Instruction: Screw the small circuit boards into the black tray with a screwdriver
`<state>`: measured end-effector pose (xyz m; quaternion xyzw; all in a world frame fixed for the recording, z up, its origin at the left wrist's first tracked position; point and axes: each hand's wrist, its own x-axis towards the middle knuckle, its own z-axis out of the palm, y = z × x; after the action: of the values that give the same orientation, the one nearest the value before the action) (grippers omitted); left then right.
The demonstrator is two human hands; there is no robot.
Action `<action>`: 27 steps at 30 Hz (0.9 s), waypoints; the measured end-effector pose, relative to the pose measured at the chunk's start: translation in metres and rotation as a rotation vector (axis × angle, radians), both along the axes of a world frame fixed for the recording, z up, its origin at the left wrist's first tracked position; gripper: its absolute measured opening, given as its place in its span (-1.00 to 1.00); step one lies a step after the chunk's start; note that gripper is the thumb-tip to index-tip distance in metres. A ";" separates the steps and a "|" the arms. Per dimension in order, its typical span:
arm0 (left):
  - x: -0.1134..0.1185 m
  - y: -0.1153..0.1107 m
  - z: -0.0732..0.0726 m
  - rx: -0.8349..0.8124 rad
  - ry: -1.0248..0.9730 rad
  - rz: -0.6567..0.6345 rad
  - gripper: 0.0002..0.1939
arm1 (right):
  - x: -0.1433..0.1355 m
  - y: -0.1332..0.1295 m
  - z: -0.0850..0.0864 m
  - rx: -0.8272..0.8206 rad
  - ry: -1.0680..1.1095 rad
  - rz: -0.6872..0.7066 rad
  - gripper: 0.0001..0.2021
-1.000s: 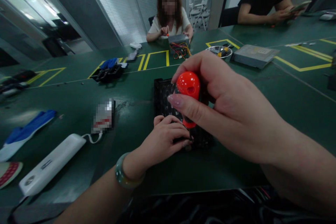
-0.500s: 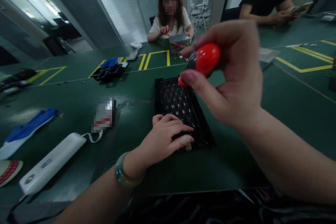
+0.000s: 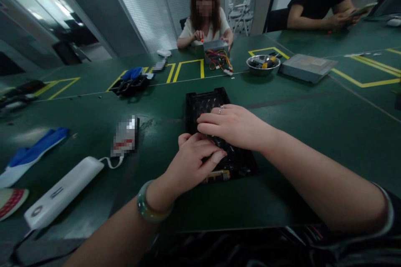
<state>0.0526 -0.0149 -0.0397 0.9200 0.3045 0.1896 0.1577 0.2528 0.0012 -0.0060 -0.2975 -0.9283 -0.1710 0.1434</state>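
In front of me on the green table lies a black rectangular electronic casing [image 3: 191,106], with a grid of small shiny marks inside and a yellowish strip [image 3: 219,175] at its near end. My left hand [image 3: 196,156] lies over its lower left part, fingers bent and thumb near the index finger, gripping the casing. Above it, my right hand [image 3: 236,127] is closed palm-down over the casing's middle. A small bit of red shows at its fingertips, on the red-and-black handled tool; the rest of the tool is hidden under the hand.
A metal bowl [image 3: 263,65] of tools and a grey metal box [image 3: 307,68] stand beyond, right. Far left are a black tray [image 3: 130,86], a white power strip [image 3: 64,192] and a blue-and-white cloth [image 3: 37,150]. Across the table, a person handles a wired metal box [image 3: 216,48].
My right hand has come down and away from the camera, from raised with the red-and-black tool in plain view to over the casing. The left fingers have bent more, uncovering the yellowish strip.
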 end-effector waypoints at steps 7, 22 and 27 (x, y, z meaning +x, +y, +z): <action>-0.002 0.002 -0.001 0.000 -0.048 0.016 -0.76 | -0.005 -0.004 0.001 -0.249 0.045 -0.020 -0.88; -0.008 0.017 -0.007 0.008 -0.185 0.130 -0.53 | -0.002 0.000 -0.018 -0.557 0.079 -0.059 -0.77; -0.010 0.025 -0.009 0.001 -0.232 0.208 -0.52 | 0.000 0.001 -0.017 -0.564 0.078 -0.087 -0.73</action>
<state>0.0429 0.0104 -0.0491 0.8557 0.3777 0.3099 0.1708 0.2532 0.0017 -0.0235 -0.3714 -0.9194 0.0993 0.0832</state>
